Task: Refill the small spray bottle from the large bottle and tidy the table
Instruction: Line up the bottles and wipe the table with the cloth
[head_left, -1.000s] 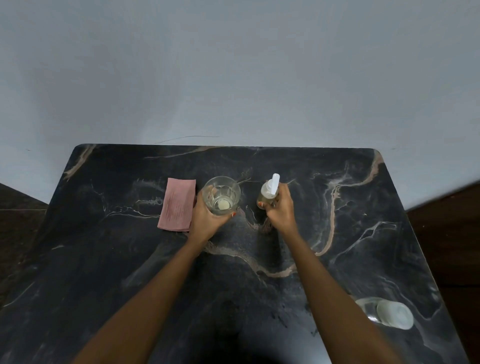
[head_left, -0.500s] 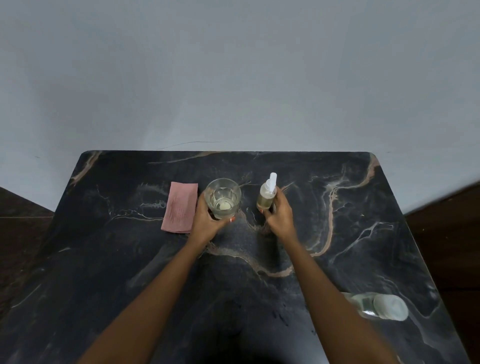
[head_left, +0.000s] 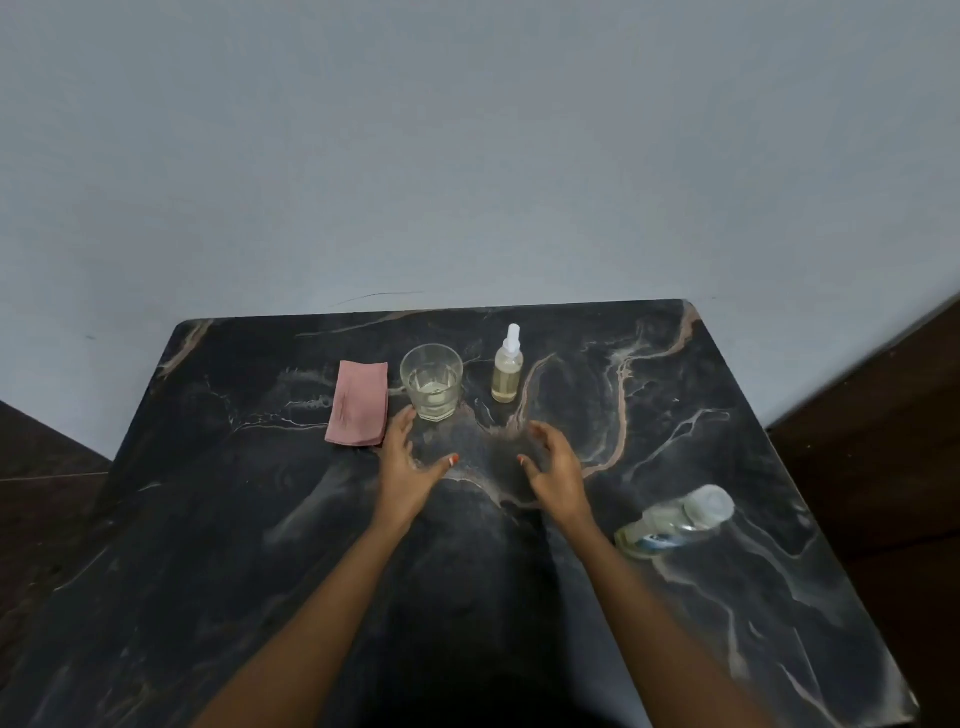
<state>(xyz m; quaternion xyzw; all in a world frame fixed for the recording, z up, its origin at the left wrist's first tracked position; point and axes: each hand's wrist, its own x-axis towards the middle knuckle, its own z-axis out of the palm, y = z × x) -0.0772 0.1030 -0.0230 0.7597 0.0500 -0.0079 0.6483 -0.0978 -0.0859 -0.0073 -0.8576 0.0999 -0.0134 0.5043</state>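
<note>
The small spray bottle (head_left: 507, 371), clear with pale liquid and a white nozzle, stands upright near the far side of the black marble table (head_left: 701, 426). Left of it stands a clear glass (head_left: 432, 381) holding a little liquid. The large clear bottle (head_left: 675, 521) with a white cap lies on its side at the right. My left hand (head_left: 408, 464) hovers just in front of the glass, fingers relaxed, holding nothing. My right hand (head_left: 551, 466) hovers in front of the spray bottle, fingers loosely spread and empty.
A folded pink cloth (head_left: 358, 403) lies left of the glass. A pale grey wall rises behind the table's far edge. Dark floor shows past the left and right edges of the table.
Both hands have let go, the left of the glass and the right of the spray bottle, and pulled back toward me. Glass and spray bottle now stand free.
</note>
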